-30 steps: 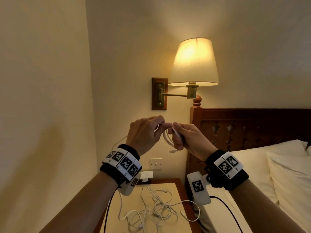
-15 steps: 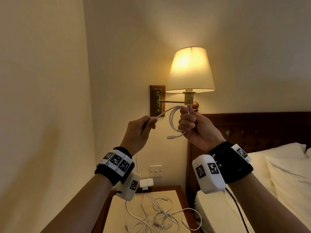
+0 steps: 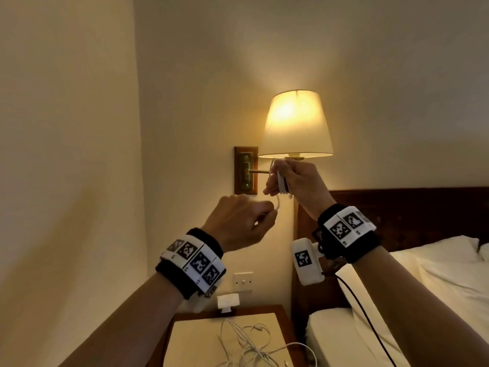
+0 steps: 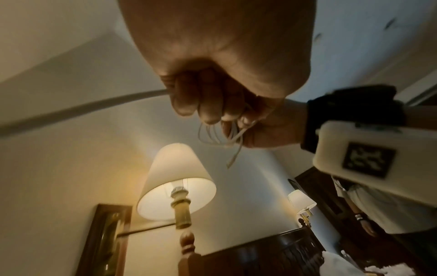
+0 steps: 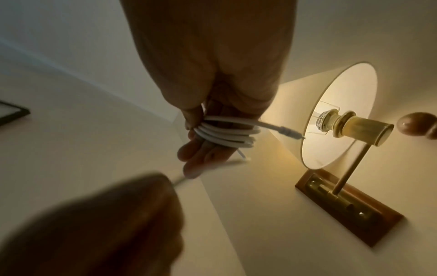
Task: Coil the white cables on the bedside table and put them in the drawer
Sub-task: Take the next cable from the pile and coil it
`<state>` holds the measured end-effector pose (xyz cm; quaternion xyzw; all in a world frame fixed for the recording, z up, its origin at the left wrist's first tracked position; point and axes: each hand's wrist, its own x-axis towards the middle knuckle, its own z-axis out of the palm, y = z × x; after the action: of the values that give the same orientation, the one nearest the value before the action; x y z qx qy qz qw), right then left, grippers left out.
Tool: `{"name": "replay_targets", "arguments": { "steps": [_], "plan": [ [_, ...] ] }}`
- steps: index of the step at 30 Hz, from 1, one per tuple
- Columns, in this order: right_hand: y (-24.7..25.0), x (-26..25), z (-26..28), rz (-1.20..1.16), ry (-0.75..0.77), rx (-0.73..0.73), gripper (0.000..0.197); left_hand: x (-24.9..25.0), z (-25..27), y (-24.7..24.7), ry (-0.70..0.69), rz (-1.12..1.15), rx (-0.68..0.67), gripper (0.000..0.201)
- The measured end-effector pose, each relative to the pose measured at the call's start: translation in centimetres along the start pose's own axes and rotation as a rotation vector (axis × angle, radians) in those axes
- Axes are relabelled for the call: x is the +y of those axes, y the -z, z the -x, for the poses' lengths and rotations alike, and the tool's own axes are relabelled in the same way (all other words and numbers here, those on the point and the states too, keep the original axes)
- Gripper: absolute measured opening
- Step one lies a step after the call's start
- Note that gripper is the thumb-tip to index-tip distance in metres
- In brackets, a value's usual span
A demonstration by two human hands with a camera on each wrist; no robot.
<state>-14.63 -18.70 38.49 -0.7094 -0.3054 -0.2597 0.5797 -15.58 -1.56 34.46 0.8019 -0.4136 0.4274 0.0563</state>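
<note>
A white cable (image 5: 224, 133) was held wound around the right hand (image 3: 301, 184) fingers, its free end pinched by the left hand (image 3: 238, 223), beneath a lit wall lamp (image 3: 295, 123). More loose cables (image 3: 248, 345) lay tangled on the bedside table (image 3: 190, 340), beside the bed (image 3: 428, 292).

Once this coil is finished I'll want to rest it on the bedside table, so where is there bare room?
The bedside table shows a bare strip along its left side, between its left edge and the loose white cables. The middle and right are crowded with that tangle, and one loop overhangs the right edge. The white adapter sits at the back.
</note>
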Motion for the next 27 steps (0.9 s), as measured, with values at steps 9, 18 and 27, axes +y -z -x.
{"name": "replay_targets", "arguments": {
  "steps": [9,18,27],
  "plan": [
    [-1.2,-0.4,3.1,-0.191,-0.110,-0.233,0.035,-1.6,-1.4,3.4,-0.044,-0.082,0.296,0.028],
    [-3.1,0.2,8.7,-0.897,-0.396,-0.438,0.038,2.7,3.6,3.1,0.428,0.511,0.320,0.042],
    [-4.5,1.6,12.7,-1.127,-0.520,-0.477,0.026,4.1,9.2,0.7,0.795,0.928,0.171,0.057]
  ]
}}
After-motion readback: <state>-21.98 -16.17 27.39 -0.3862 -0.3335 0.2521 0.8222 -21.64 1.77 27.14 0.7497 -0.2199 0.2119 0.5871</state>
